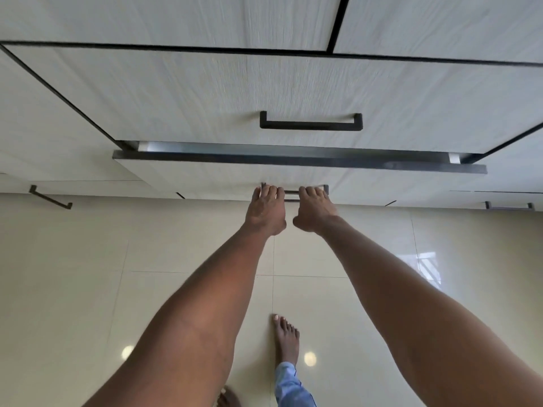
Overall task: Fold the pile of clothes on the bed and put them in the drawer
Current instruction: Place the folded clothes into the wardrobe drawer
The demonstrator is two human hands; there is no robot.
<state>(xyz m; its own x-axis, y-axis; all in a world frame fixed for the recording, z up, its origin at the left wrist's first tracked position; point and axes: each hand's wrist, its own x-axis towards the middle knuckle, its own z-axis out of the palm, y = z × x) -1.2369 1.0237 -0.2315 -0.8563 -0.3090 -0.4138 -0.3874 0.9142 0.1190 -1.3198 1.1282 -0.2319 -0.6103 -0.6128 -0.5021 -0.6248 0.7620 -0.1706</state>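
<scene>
The fingers (266, 191) of the left hand (264, 211) bend over the dark bar handle (291, 191) of the lower drawer (205, 179) and hold it. The fingers of the right hand (314, 211) bend over the same handle, just beside the left ones. A short bit of the bar shows between the two hands. Both thumbs stay below the bar, close to each other. Both arms reach out straight from the bottom edge of the view.

The lower drawer is open a little. Its dark top edge sticks out from the cabinet, and a thin shiny strip shows in the gap behind that edge. What is inside the drawer cannot be seen. The drawer front is pale, with a wood grain look.

Right above it is another pale drawer (205, 92) that sits flat and closed. It has its own dark bar handle (311, 122) near its bottom edge. More handles show low down on the cabinet, one at the far left (50, 197) and one at the far right (509, 205).

The floor (73, 274) is made of big shiny cream tiles with bright spots of light on them. A bare foot (286, 336) stands on the floor between the two arms, with a light blue trouser leg (289, 383) above it. The tip of another foot shows at the bottom edge of the view.
</scene>
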